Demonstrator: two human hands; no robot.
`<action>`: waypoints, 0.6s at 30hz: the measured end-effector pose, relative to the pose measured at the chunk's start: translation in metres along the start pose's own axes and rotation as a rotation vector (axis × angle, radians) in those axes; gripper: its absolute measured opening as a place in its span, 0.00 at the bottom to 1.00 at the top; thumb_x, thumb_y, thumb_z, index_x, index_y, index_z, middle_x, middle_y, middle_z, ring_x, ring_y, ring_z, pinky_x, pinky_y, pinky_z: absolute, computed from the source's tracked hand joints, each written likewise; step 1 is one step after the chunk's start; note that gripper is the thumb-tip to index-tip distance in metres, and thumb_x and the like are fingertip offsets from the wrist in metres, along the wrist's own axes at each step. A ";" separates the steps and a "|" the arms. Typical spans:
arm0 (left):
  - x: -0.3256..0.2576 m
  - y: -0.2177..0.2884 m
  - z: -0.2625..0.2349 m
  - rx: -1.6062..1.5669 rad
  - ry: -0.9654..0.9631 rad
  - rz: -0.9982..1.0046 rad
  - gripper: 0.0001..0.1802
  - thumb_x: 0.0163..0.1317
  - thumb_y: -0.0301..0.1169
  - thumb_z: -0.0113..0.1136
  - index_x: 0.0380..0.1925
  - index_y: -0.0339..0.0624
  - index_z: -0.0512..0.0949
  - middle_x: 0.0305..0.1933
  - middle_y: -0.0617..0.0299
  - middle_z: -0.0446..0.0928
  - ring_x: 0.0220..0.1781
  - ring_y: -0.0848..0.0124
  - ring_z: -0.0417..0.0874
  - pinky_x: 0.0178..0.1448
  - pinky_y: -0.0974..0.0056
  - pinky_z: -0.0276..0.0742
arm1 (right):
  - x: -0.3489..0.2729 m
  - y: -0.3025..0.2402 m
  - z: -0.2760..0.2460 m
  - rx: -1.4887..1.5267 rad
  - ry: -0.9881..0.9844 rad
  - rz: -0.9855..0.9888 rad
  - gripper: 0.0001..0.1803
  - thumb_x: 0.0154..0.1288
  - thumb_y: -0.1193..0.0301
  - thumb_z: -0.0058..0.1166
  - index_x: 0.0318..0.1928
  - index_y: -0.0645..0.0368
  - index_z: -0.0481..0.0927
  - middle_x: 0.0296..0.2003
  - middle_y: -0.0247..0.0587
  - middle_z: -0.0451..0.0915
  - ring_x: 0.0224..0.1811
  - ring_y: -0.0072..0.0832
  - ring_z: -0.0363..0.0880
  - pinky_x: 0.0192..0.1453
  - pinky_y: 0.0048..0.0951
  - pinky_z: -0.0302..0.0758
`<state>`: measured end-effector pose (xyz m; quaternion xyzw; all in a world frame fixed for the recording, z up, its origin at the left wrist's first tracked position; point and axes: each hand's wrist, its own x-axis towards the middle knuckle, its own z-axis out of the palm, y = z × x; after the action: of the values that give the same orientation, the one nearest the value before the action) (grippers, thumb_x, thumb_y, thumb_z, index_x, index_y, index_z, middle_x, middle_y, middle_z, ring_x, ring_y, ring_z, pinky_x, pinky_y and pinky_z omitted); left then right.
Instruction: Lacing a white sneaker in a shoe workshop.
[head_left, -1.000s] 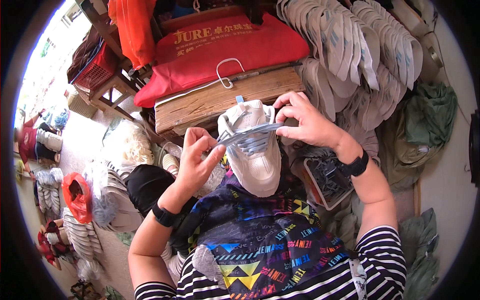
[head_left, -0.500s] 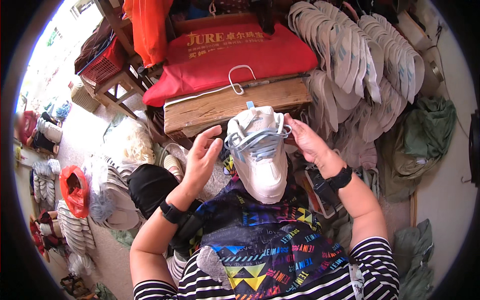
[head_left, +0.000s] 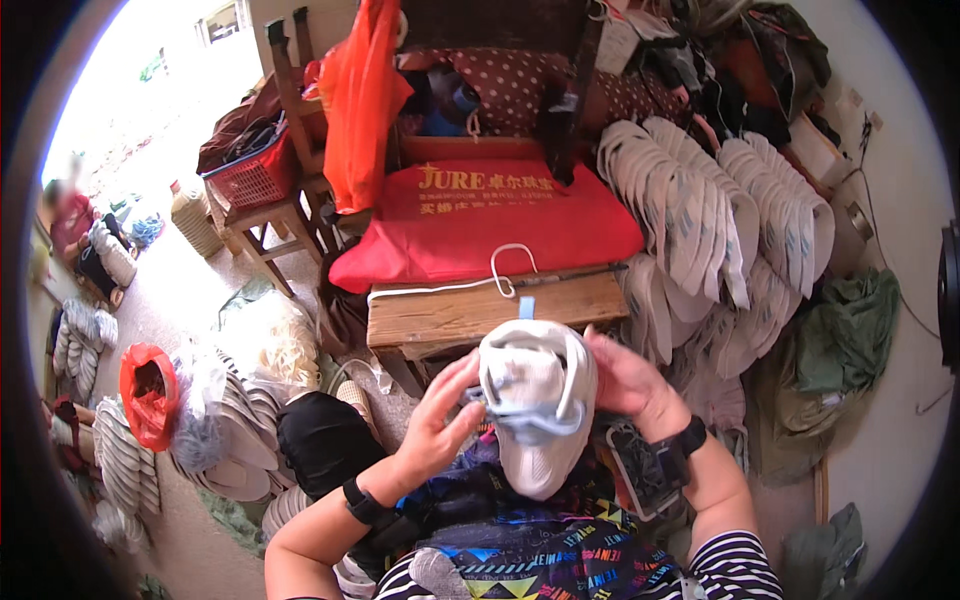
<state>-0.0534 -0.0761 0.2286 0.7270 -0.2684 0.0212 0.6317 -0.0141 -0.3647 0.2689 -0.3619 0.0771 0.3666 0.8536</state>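
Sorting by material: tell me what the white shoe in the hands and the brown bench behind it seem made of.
White shoe: seemingly soft fabric or mesh upper, matte, with pale blue laces; exact textile unclear.
Brown bench: unfinished-looking wood, with visible grain and a rough, dull top.
Both the left hand and right hand touch the shoe.

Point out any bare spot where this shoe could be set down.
The worn wooden bench top is bare left of the white wire hook, in front of the red cloth bag. Grey floor by the red plastic basket is open. Right is crowded: stacked pale shoe soles.
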 end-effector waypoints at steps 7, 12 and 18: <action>-0.025 0.026 -0.060 0.095 0.197 -0.061 0.26 0.59 0.23 0.63 0.60 0.41 0.74 0.65 0.52 0.68 0.58 0.66 0.76 0.54 0.64 0.78 | 0.011 -0.040 0.112 -0.319 -0.205 -0.294 0.31 0.69 0.60 0.55 0.65 0.67 0.66 0.59 0.44 0.76 0.60 0.30 0.76 0.67 0.34 0.69; -0.079 0.036 -0.125 0.101 0.693 -0.101 0.13 0.66 0.23 0.56 0.50 0.33 0.77 0.59 0.56 0.72 0.48 0.74 0.79 0.54 0.69 0.76 | 0.091 -0.082 0.155 -0.765 -0.004 -0.743 0.19 0.66 0.64 0.62 0.51 0.63 0.77 0.42 0.34 0.82 0.42 0.19 0.80 0.49 0.27 0.79; -0.231 0.008 -0.157 0.164 1.195 -0.550 0.13 0.72 0.32 0.53 0.50 0.38 0.78 0.47 0.64 0.78 0.41 0.77 0.78 0.48 0.72 0.73 | 0.247 -0.078 0.117 -1.240 0.177 -1.110 0.13 0.62 0.65 0.64 0.37 0.63 0.82 0.31 0.39 0.84 0.33 0.22 0.78 0.41 0.32 0.76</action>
<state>-0.2056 0.1531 0.1824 0.6779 0.3260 0.2794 0.5968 0.2014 -0.1819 0.2998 -0.7789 -0.2613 -0.1610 0.5470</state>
